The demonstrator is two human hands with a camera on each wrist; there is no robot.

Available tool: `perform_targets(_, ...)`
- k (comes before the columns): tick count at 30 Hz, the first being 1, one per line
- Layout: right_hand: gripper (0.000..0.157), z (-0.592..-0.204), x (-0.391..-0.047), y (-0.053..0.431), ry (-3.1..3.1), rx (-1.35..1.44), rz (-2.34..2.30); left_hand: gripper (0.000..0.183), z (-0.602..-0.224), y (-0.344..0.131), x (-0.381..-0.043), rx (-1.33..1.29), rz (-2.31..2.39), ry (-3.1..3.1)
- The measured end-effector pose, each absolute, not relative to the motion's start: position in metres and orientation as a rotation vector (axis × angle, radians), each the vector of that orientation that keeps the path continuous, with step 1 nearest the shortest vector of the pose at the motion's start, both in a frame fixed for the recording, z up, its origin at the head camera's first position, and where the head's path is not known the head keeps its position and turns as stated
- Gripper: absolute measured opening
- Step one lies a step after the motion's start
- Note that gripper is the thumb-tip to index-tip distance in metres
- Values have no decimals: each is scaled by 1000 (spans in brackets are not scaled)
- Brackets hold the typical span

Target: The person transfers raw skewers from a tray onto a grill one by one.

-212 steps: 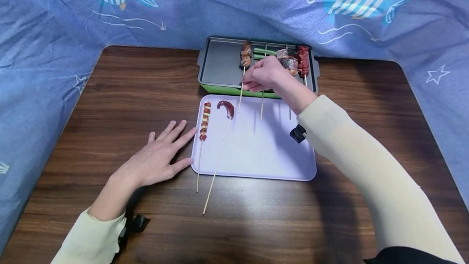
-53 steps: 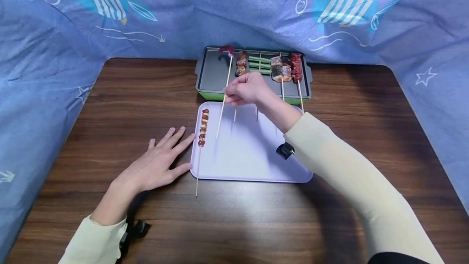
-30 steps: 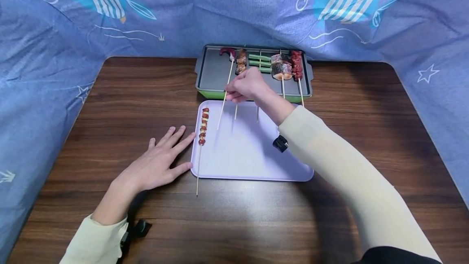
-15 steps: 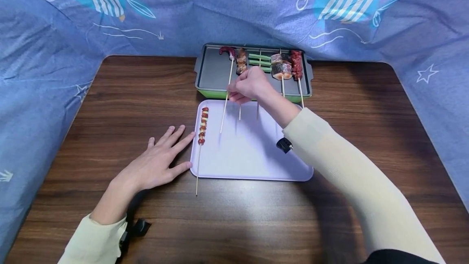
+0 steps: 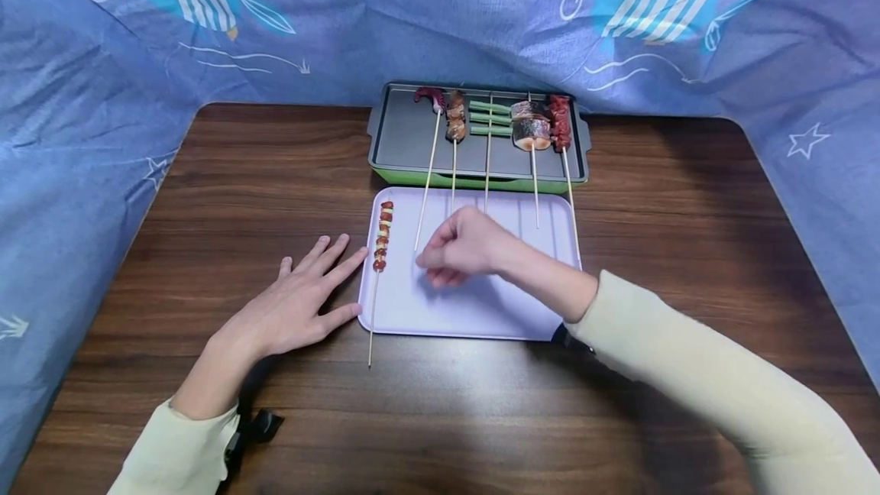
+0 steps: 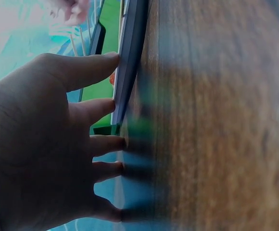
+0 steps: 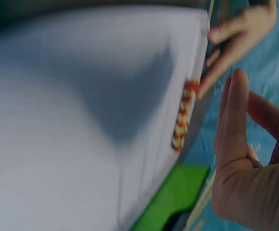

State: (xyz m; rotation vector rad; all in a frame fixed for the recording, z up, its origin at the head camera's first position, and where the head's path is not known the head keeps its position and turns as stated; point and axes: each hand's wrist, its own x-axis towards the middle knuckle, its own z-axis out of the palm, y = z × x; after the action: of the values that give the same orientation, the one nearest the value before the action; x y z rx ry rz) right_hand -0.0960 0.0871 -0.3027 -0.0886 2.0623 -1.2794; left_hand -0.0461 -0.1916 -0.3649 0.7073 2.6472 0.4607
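My left hand (image 5: 292,300) lies with spread fingers on the wooden table, thumb and index finger touching the left edge of the lilac tray (image 5: 440,315). Over the tray hovers my right hand (image 5: 467,247), holding nothing; in the right wrist view its thumb and fingers stand apart. A red octopus-tentacle skewer (image 5: 431,98) lies at the left on the grill pan (image 5: 402,140), its stick reaching over the tray. Beside it are a browned meat skewer (image 5: 456,117), a green vegetable skewer (image 5: 490,119), a fish-piece skewer (image 5: 532,131) and a red meat skewer (image 5: 560,124).
A red-and-yellow skewer (image 5: 383,235) lies along the tray's left side, its stick overhanging the front edge. The grill's green base (image 5: 406,176) stands directly behind the tray. A blue patterned cloth (image 5: 440,21) rises behind the table (image 5: 275,166).
My right hand moved the tentacle skewer from the tray to the grill's left, then let go and drew back toward me. The browned meat skewer was set down earlier. My left hand stayed put.
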Motion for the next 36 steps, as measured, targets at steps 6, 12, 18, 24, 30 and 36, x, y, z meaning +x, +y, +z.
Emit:
perform_targets(6,14,-329,-68,80,2055,-124,-1274,74,-364,-192,-47,712,464,2649)
perform_targets(12,11,-352,-58,79,2129,-70,-1345,75,-365,-191,-48,718,465,2649)
perform_targets(18,12,-365,-58,69,1992,41,-1518,75,-365,-192,-47,723,454,2650)
perform_targets(24,12,-371,-53,52,1953,120,-1577,74,-366,-192,-48,726,453,2651)
perform_targets(30,16,-372,-51,35,2019,109,-1543,74,-365,-191,-48,725,458,2649)
perform_targets(36,16,-371,-54,24,2033,136,-1551,74,-364,-192,-48,722,458,2649)
